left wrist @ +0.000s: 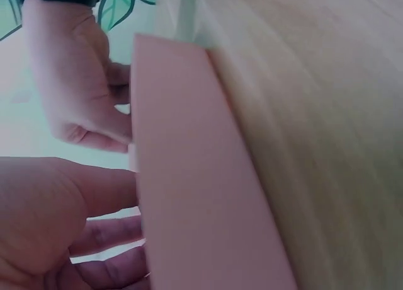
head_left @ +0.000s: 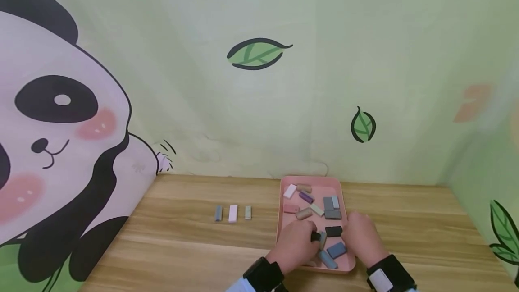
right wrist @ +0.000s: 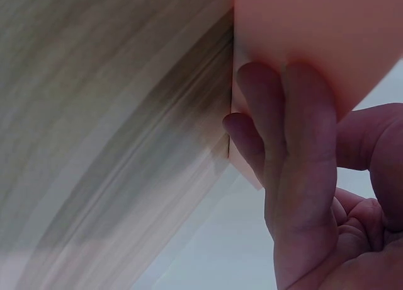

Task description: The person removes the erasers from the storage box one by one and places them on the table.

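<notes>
A pink tray [head_left: 312,179] lies on the table with small coloured blocks in it. My left hand [head_left: 298,242] reaches over its near left part, pinching a small black block [head_left: 315,236] at the fingertips beside a grey-green block [head_left: 322,240]. In the left wrist view the tray wall [left wrist: 189,164] hides those fingertips. At the right rim, my right hand [head_left: 362,238] holds the tray, close to another black block [head_left: 334,231]. The right wrist view shows several fingers [right wrist: 308,126] against the tray's outer wall [right wrist: 315,25]; the inner side is hidden.
Left of the tray, a blue-grey block [head_left: 218,213], a white block [head_left: 233,213] and a pale grey block [head_left: 248,212] stand apart in a row. A printed curtain [head_left: 259,116] hangs behind the wooden table [head_left: 182,242]. Blue blocks [head_left: 336,250] lie near the tray's front.
</notes>
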Motion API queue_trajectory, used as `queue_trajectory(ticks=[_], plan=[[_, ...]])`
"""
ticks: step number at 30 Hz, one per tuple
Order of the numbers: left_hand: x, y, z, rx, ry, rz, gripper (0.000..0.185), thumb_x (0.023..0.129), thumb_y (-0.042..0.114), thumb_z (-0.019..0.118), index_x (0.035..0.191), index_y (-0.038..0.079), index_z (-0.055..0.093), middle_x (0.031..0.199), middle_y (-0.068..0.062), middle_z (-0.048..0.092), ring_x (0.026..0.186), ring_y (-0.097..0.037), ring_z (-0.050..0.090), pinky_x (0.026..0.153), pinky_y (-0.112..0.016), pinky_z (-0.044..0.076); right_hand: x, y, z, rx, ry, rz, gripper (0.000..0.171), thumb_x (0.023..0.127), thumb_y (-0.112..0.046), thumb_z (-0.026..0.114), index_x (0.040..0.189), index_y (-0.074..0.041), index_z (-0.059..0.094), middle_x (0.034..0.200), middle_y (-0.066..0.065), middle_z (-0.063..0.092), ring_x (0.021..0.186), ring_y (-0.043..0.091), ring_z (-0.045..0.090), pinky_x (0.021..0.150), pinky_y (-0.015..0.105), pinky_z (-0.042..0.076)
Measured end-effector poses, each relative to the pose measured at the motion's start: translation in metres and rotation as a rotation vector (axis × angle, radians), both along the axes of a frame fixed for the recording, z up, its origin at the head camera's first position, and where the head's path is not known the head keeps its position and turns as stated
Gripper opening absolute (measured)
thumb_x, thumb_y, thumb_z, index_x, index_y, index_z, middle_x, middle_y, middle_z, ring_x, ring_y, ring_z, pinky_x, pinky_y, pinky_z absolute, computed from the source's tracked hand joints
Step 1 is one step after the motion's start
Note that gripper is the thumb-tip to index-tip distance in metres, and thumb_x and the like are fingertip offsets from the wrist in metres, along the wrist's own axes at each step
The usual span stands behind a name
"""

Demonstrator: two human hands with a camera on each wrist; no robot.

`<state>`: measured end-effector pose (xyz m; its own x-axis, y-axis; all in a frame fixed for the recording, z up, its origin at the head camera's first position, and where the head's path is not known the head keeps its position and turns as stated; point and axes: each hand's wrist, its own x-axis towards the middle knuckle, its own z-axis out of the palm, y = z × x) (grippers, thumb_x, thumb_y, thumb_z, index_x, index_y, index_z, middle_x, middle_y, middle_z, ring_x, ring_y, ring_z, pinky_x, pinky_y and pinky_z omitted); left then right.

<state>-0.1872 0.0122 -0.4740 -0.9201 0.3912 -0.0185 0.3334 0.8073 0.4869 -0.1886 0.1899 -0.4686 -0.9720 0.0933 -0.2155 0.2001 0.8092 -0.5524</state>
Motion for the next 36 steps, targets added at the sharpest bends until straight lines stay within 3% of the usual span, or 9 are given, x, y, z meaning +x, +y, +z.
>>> queue_trajectory(ticks=[6, 13, 21, 25, 33, 36], plan=[[-0.008, -0.015, 0.011, 0.187, -0.065, 0.029, 0.019, 0.085, 0.017, 0.064, 0.104, 0.014, 0.066, 0.100, 0.004, 0.065, 0.075, -0.004, 0.054, 0.062, -0.019, 0.044, -0.001, 0.000, -0.001, 0.009, 0.005, -0.001, 0.015, 0.080, 0.003, 0.054, 0.093, 0.008, 0.061, 0.074, 0.009, 0.057, 0.060, 0.017, 0.054, 0.047, 0.027, 0.044], [-0.021, -0.043, 0.025, 0.294, -0.062, 0.121, 0.029, 0.088, 0.016, 0.064, 0.116, 0.008, 0.061, 0.106, -0.007, 0.063, 0.084, -0.013, 0.057, 0.068, -0.026, 0.052, 0.000, -0.001, -0.003, -0.008, 0.000, 0.001, 0.017, 0.082, 0.003, 0.053, 0.096, 0.010, 0.060, 0.073, 0.009, 0.058, 0.059, 0.016, 0.055, 0.046, 0.027, 0.044], [-0.038, -0.089, 0.040, 0.303, 0.083, 0.273, 0.036, 0.089, 0.021, 0.062, 0.123, 0.010, 0.058, 0.106, -0.009, 0.065, 0.079, -0.014, 0.059, 0.065, -0.025, 0.050, 0.000, -0.001, -0.002, 0.003, -0.003, 0.007, 0.019, 0.082, 0.003, 0.054, 0.098, 0.010, 0.060, 0.075, 0.009, 0.059, 0.060, 0.016, 0.055, 0.048, 0.027, 0.045], [-0.042, -0.119, 0.044, 0.337, 0.113, 0.378, 0.043, 0.088, 0.022, 0.064, 0.128, 0.009, 0.053, 0.101, -0.012, 0.065, 0.078, -0.015, 0.061, 0.064, -0.027, 0.051, 0.001, -0.001, -0.003, -0.015, -0.016, 0.001, 0.020, 0.082, 0.003, 0.053, 0.100, 0.011, 0.059, 0.077, 0.010, 0.058, 0.062, 0.016, 0.055, 0.049, 0.028, 0.045], [-0.054, -0.176, 0.035, 0.370, 0.247, 0.571, 0.040, 0.083, 0.018, 0.068, 0.118, 0.001, 0.059, 0.097, -0.016, 0.066, 0.082, -0.025, 0.065, 0.068, -0.036, 0.053, 0.000, -0.001, -0.001, -0.031, -0.033, -0.011, 0.021, 0.084, 0.001, 0.052, 0.102, 0.011, 0.059, 0.077, 0.011, 0.057, 0.061, 0.016, 0.055, 0.048, 0.027, 0.044], [-0.055, -0.195, 0.030, 0.356, 0.246, 0.623, 0.038, 0.083, 0.018, 0.068, 0.116, 0.000, 0.060, 0.099, -0.018, 0.066, 0.085, -0.027, 0.064, 0.071, -0.039, 0.053, -0.001, -0.001, -0.001, -0.034, -0.038, -0.016, 0.021, 0.084, 0.001, 0.052, 0.102, 0.011, 0.059, 0.077, 0.011, 0.057, 0.061, 0.016, 0.055, 0.048, 0.027, 0.044]])
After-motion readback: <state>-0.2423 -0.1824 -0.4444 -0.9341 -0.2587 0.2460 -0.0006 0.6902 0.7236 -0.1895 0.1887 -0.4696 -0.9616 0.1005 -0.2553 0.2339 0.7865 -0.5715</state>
